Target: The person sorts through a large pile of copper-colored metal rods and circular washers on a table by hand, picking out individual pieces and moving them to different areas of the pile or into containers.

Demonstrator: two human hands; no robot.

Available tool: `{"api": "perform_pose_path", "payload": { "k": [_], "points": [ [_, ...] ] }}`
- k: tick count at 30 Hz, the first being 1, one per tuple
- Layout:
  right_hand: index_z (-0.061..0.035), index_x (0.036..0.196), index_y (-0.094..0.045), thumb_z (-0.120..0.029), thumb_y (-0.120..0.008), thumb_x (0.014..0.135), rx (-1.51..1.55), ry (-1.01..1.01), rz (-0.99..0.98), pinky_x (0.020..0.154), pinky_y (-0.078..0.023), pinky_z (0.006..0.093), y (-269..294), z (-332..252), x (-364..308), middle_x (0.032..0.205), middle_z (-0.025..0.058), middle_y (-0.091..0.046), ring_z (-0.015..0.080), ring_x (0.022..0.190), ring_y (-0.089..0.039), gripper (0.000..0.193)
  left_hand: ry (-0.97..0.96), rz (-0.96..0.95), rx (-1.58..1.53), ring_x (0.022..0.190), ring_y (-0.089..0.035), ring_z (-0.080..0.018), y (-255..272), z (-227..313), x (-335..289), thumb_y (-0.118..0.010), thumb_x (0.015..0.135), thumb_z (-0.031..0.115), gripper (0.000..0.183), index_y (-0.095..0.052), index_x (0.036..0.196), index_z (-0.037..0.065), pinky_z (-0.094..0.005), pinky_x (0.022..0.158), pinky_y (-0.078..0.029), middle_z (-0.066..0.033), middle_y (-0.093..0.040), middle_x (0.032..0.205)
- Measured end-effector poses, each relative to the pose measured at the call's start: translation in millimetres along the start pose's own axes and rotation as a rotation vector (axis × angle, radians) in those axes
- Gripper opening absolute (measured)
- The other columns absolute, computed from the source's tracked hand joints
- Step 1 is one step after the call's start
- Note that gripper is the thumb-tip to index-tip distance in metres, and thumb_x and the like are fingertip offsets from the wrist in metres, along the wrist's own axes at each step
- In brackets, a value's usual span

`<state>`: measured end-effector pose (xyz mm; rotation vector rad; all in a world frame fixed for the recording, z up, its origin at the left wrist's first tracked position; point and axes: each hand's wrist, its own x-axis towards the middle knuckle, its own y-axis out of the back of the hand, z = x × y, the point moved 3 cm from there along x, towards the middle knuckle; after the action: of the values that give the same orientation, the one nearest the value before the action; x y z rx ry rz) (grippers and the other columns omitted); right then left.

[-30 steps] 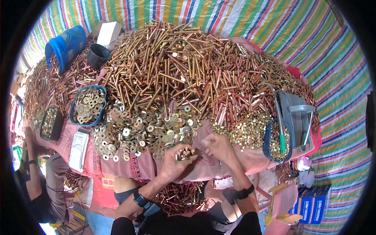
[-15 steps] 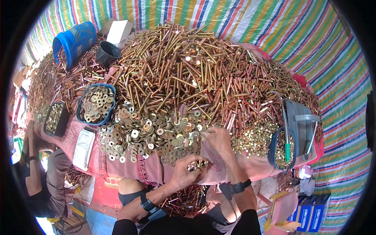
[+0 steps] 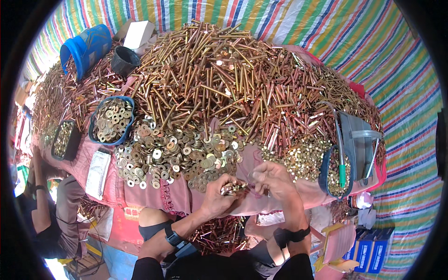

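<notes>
My left hand point(image 3: 218, 198) is closed round a bundle of brass-coloured bolts point(image 3: 234, 188), whose ends show between thumb and fingers above the front edge of the cloth. Just right of the bundle is my right hand point(image 3: 276, 181), its thumb and fingers drawn together. Motion smears those fingertips; a small pale thing seems to be there, but I cannot make out what. Beyond my left hand spreads a heap of flat washers point(image 3: 186, 156). Small nuts point(image 3: 305, 161) lie in a pile beyond and right of my right hand.
Long bolts point(image 3: 200, 79) form a large mound behind the washers. A blue tub of washers point(image 3: 94, 135) and a dark tray of nuts point(image 3: 74, 148) stand left. Right are a nut-filled container point(image 3: 325, 179) and grey bin point(image 3: 357, 154). Another person's arm point(image 3: 41, 196) shows far left.
My right hand has come back from the washer heap's right edge, toward me and rightward, beside the bundle. My left hand keeps its hold on the bolts and has shifted slightly.
</notes>
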<state>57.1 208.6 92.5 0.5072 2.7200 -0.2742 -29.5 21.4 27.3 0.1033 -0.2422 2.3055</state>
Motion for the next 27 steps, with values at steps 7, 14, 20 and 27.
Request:
{"api": "perform_pose_path", "payload": {
  "k": [7,14,20,27],
  "points": [
    [0.0018,0.111,-0.069,-0.018,-0.079,0.097,-0.066,0.036,-0.054,0.052,-0.053,0.0209,-18,7,-14,0.079,0.0064,-0.074,0.0090,0.061,-0.069,0.026,0.071,-0.017,0.041,0.088,-0.066,-0.0096,-1,-3,0,-0.069,0.083,0.000,0.028,-0.067,0.111,0.000,-0.0284,0.080,-0.055,-0.0058,-0.073,0.096],
    [0.0030,0.104,-0.069,-0.017,-0.076,0.098,-0.403,0.213,0.248,0.056,-0.053,0.0256,0,12,7,0.079,0.0063,-0.071,0.0113,0.064,-0.068,0.022,0.046,-0.033,-0.008,0.089,-0.065,-0.0091,1,8,-2,-0.073,0.084,0.000,0.025,-0.067,0.109,0.001,-0.0279,0.081,-0.054,-0.0050,-0.073,0.100],
    [0.0049,0.098,-0.074,-0.008,-0.073,0.094,-0.777,0.498,0.535,0.067,-0.055,0.0323,23,14,68,0.082,0.0115,-0.075,0.0153,0.072,-0.069,0.014,0.007,-0.018,-0.030,0.083,-0.064,-0.0073,0,14,-1,-0.077,0.084,0.000,0.025,-0.067,0.106,0.000,-0.0278,0.074,-0.055,-0.0050,-0.074,0.094],
    [-0.0025,0.108,-0.077,-0.011,-0.074,0.091,-1.077,0.464,0.581,0.071,-0.057,0.0441,15,2,91,0.083,0.0189,-0.074,0.0329,0.072,-0.072,0.019,0.054,-0.021,-0.061,0.082,-0.065,-0.0082,-1,1,-1,-0.076,0.085,0.001,0.024,-0.066,0.107,-0.001,-0.0291,0.072,-0.055,-0.0066,-0.075,0.096]
  ]
}}
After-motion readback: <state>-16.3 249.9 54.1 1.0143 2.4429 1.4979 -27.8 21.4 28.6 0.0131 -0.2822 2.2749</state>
